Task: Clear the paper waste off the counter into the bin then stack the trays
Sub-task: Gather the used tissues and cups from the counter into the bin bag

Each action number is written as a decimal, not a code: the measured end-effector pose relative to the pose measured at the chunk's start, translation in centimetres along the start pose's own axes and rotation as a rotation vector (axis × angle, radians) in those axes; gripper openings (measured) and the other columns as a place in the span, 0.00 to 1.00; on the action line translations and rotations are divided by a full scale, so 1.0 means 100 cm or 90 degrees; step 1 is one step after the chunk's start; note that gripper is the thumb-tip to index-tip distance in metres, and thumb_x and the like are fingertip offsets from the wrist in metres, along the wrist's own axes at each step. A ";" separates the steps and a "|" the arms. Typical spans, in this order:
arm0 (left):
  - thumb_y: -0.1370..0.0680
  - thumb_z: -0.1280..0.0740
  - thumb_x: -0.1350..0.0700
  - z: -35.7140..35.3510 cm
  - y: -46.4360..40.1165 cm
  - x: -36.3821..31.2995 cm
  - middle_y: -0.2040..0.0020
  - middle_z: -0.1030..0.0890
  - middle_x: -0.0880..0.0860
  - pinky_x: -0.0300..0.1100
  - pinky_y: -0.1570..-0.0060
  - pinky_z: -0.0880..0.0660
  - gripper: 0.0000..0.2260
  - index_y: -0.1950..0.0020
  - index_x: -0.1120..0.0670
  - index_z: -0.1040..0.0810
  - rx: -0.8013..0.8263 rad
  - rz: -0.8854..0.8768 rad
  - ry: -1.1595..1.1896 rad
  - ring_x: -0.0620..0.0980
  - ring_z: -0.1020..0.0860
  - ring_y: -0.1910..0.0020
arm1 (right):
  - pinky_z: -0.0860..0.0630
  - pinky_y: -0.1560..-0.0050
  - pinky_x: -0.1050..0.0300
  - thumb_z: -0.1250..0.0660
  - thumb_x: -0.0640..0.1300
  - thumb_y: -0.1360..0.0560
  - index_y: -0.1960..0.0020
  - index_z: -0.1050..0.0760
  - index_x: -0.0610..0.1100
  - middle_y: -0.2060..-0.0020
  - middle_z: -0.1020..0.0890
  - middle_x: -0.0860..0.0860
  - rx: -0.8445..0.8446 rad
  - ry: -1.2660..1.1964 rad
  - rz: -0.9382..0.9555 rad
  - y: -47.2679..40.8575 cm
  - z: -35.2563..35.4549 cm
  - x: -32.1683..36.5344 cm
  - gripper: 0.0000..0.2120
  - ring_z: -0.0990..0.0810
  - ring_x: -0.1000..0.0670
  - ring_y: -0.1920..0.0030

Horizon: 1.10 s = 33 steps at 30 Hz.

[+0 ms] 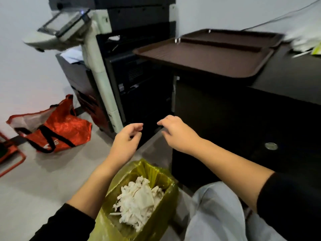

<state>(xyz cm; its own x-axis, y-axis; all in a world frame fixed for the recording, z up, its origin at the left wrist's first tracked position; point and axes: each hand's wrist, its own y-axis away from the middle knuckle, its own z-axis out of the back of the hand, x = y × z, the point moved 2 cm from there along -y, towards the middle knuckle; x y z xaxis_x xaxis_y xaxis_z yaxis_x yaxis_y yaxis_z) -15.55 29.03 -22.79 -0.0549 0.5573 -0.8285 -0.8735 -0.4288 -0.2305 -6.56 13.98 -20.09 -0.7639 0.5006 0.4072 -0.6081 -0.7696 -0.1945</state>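
A bin lined with a yellow bag stands on the floor at the bottom centre, with crumpled white paper inside. Above and beyond it my left hand and my right hand hover side by side, fingers loosely curled, holding nothing. Two brown trays lie on the black counter: the near tray overhangs the counter's left edge, and the far tray sits behind it. More white paper, blurred, lies at the counter's far right.
A large photocopier stands left of the counter. An orange bag sits on the floor at the left, beside an orange frame. My knee in light jeans is right of the bin.
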 end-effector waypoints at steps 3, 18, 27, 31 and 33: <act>0.22 0.37 0.63 -0.010 -0.007 -0.070 0.45 0.22 0.46 0.22 0.48 0.32 0.13 0.40 0.51 0.24 -0.002 -0.142 -0.004 0.38 0.24 0.47 | 0.31 0.36 0.49 0.40 0.41 0.22 0.33 0.31 0.44 0.38 0.29 0.48 -0.074 0.042 0.015 0.023 0.060 -0.005 0.17 0.33 0.47 0.36; 0.22 0.35 0.58 -0.180 -0.054 -0.284 0.40 0.27 0.47 0.28 0.43 0.37 0.16 0.35 0.52 0.26 0.225 -0.426 -0.102 0.42 0.30 0.39 | 0.34 0.38 0.54 0.38 0.41 0.23 0.35 0.29 0.42 0.40 0.28 0.46 -0.324 0.148 -0.230 0.143 0.257 -0.151 0.16 0.34 0.46 0.36; 0.20 0.40 0.48 -0.330 -0.144 -0.347 0.24 0.48 0.56 0.54 0.30 0.42 0.25 0.25 0.50 0.43 0.313 -0.360 -0.336 0.57 0.50 0.25 | 0.38 0.33 0.51 0.38 0.45 0.23 0.32 0.34 0.42 0.34 0.33 0.46 -0.387 0.126 -0.468 0.167 0.311 -0.283 0.21 0.41 0.45 0.31; 0.21 0.40 0.49 -0.371 -0.185 -0.359 0.26 0.42 0.56 0.51 0.32 0.40 0.24 0.26 0.53 0.40 0.213 -0.372 -0.357 0.56 0.45 0.27 | 0.38 0.31 0.46 0.37 0.48 0.23 0.31 0.35 0.44 0.29 0.38 0.46 -0.352 0.196 -0.485 0.152 0.323 -0.323 0.23 0.45 0.43 0.28; 0.21 0.41 0.50 -0.382 -0.202 -0.361 0.29 0.36 0.56 0.50 0.36 0.36 0.21 0.29 0.55 0.36 0.164 -0.357 -0.369 0.56 0.40 0.30 | 0.40 0.30 0.42 0.38 0.50 0.23 0.30 0.37 0.47 0.27 0.42 0.47 -0.316 0.224 -0.488 0.142 0.326 -0.339 0.23 0.48 0.41 0.26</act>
<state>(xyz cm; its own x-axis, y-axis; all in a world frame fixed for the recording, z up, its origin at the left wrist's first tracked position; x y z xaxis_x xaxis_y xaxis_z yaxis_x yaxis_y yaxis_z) 22.57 -9.57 -7.72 0.2423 0.9457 -0.2168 -0.9244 0.1571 -0.3477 17.69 -26.86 -7.55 -0.0956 0.9471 0.3064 -0.9268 0.0276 -0.3745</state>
